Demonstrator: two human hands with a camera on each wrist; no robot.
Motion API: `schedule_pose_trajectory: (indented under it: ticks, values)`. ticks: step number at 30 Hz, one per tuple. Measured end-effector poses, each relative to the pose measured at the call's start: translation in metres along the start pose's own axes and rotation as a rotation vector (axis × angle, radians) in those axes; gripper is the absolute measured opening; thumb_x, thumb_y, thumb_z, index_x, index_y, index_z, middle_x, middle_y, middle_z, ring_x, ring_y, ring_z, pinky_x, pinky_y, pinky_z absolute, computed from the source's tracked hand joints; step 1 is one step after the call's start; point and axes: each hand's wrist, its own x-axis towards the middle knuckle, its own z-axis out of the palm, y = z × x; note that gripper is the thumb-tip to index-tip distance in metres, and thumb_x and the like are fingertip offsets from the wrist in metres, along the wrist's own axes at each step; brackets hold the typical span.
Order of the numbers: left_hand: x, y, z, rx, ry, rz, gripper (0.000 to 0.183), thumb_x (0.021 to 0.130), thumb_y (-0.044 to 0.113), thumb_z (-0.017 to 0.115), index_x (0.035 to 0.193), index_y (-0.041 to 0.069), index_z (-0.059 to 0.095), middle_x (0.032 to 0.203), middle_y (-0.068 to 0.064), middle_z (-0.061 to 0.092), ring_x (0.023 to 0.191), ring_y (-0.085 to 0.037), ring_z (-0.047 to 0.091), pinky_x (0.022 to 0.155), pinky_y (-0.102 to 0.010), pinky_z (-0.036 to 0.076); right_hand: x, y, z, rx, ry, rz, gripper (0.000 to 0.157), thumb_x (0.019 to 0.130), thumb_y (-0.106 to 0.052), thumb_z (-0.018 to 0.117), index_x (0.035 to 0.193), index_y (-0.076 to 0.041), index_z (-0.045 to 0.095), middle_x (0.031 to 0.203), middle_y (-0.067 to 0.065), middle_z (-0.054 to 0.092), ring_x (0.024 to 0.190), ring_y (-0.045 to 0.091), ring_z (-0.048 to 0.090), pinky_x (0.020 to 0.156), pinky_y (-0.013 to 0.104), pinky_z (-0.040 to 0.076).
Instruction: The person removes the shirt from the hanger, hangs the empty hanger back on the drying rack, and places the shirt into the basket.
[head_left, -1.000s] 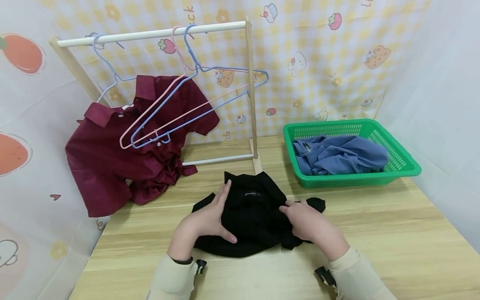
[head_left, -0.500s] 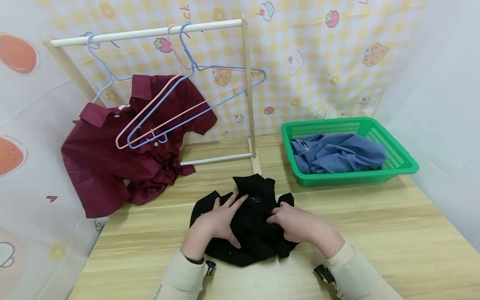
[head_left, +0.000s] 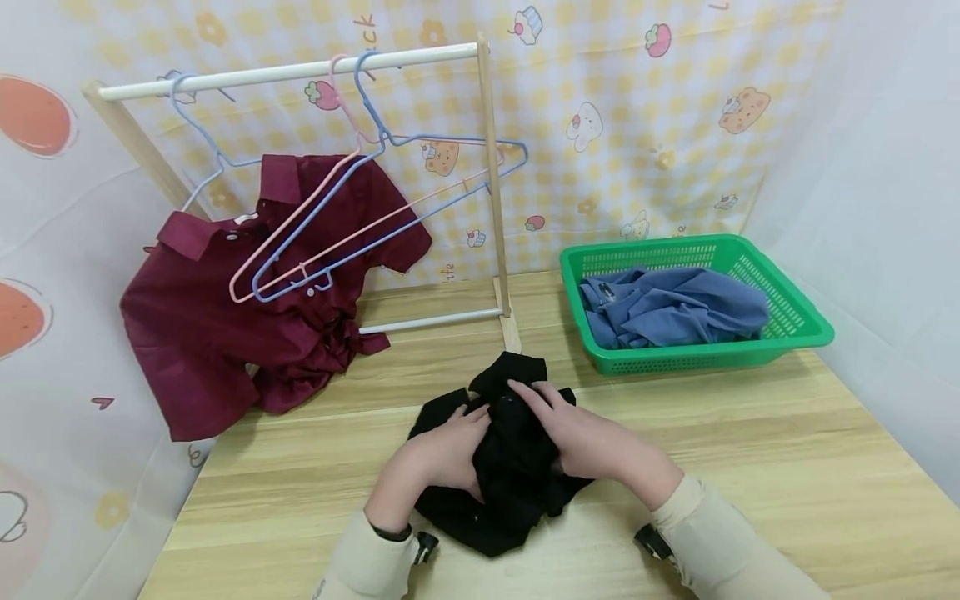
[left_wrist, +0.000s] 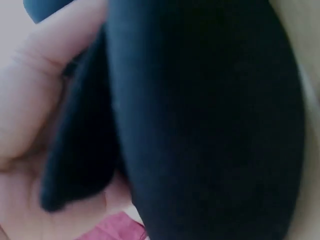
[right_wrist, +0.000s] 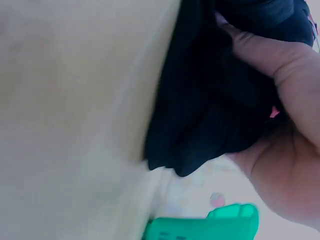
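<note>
A black shirt [head_left: 517,454] lies bunched on the wooden table between both hands, its collar end toward the rack. At its left side my left hand [head_left: 448,450] grips gathered cloth, the thumb partly under the folds. My right hand [head_left: 581,429] holds the shirt from the right, fingers over the top and thumb lower down. Dark fabric [left_wrist: 210,120] fills most of the left wrist view, with a flap of it between thumb and fingers. In the right wrist view the thumb [right_wrist: 270,57] presses into the black folds. Fingertips are partly hidden by cloth.
A rack with a white rail [head_left: 292,73] stands behind, bearing a maroon shirt [head_left: 262,292] on a hanger at left, plus a pink hanger [head_left: 333,179] and a blue hanger [head_left: 450,137]. A green basket [head_left: 697,360] with a blue garment [head_left: 675,308] stands at back right.
Both hands have drawn closer together, bunching the black shirt into a smaller heap. The right hand has gone from the shirt's right edge to over its folds. Rack and basket stay put.
</note>
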Motion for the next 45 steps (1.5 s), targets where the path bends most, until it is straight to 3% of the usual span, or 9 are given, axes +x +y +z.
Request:
schedule_pose_trajectory:
  ticks: [8,12,17,21,27,32,37,40,45]
  values:
    - [0.016,-0.024,-0.002,-0.391,0.159,0.251,0.118,0.074,0.000,0.084,0.167,0.012,0.013,0.163,-0.018,0.029,0.150,-0.033,0.041,0.125,-0.052,0.037,0.007,0.001,-0.010,-0.276,0.069,-0.055,0.103,0.074,-0.041,0.098,0.153,0.002,0.049,0.139,0.016,0.059,0.123,0.035,0.064,0.098,0.049,0.059]
    - [0.019,-0.038,-0.007,-0.605,0.106,0.299,0.121,0.069,-0.014,0.068,0.167,0.016,0.005,0.165,-0.020,0.022,0.158,-0.040,0.032,0.123,-0.053,0.038,0.008,0.007,-0.010,-0.363,0.088,-0.129,0.094,0.069,-0.054,0.098,0.146,-0.013,0.063,0.156,0.015,0.047,0.144,0.040,0.048,0.104,0.060,0.055]
    - [0.026,-0.037,-0.011,-0.748,0.051,0.397,0.111,0.071,-0.014,0.060,0.164,0.011,0.006,0.165,-0.018,0.015,0.156,-0.043,0.038,0.100,-0.031,0.050,0.014,0.011,-0.012,-0.386,0.051,-0.252,0.084,0.066,-0.063,0.094,0.136,-0.028,0.066,0.178,0.016,0.017,0.164,0.046,0.018,0.117,0.077,0.036]
    - [0.036,-0.030,-0.008,-0.699,0.093,0.427,0.104,0.071,-0.013,0.061,0.160,0.007,0.010,0.165,-0.014,0.016,0.148,-0.034,0.047,0.104,-0.022,0.043,0.019,0.010,-0.012,-0.378,-0.045,-0.248,0.085,0.069,-0.066,0.090,0.139,-0.025,0.066,0.179,0.021,0.012,0.165,0.043,0.019,0.121,0.075,0.032]
    - [0.040,-0.029,-0.001,-0.589,0.230,0.390,0.096,0.070,-0.006,0.064,0.155,0.003,0.020,0.156,-0.018,0.022,0.145,-0.037,0.041,0.117,-0.046,0.036,0.024,0.012,-0.010,-0.328,-0.154,-0.173,0.089,0.075,-0.062,0.089,0.148,-0.021,0.058,0.171,0.018,0.036,0.150,0.038,0.050,0.109,0.068,0.049]
    - [0.030,-0.017,-0.005,-0.354,0.297,0.283,0.084,0.078,0.002,0.064,0.156,0.013,0.034,0.163,-0.013,0.028,0.141,-0.036,0.045,0.113,-0.053,0.043,0.029,0.014,-0.007,-0.303,-0.166,-0.150,0.085,0.076,-0.060,0.090,0.143,-0.018,0.057,0.142,0.010,0.065,0.128,0.028,0.067,0.096,0.068,0.055]
    - [0.006,0.002,-0.006,-0.228,0.272,0.149,0.079,0.094,0.020,0.061,0.166,0.022,0.029,0.172,-0.011,0.030,0.150,-0.034,0.046,0.118,-0.056,0.044,0.030,0.011,-0.005,-0.304,-0.118,-0.205,0.076,0.079,-0.055,0.089,0.135,-0.015,0.057,0.124,0.006,0.071,0.113,0.025,0.072,0.089,0.054,0.061]
    - [-0.003,0.018,0.007,-0.161,0.233,0.057,0.097,0.098,0.055,0.065,0.173,0.030,0.009,0.179,-0.016,0.013,0.159,-0.041,0.033,0.119,-0.061,0.044,0.029,0.010,-0.004,-0.324,-0.120,-0.208,0.079,0.083,-0.045,0.089,0.146,-0.012,0.055,0.133,0.012,0.071,0.121,0.029,0.070,0.094,0.053,0.061]
    - [-0.004,0.042,0.034,0.109,0.252,-0.064,0.151,0.068,0.087,0.079,0.172,0.025,-0.011,0.178,-0.026,0.009,0.154,-0.053,0.038,0.108,-0.058,0.054,0.028,0.010,-0.005,-0.310,-0.164,-0.133,0.087,0.086,-0.036,0.090,0.158,-0.010,0.047,0.146,0.021,0.065,0.131,0.037,0.066,0.107,0.057,0.055]
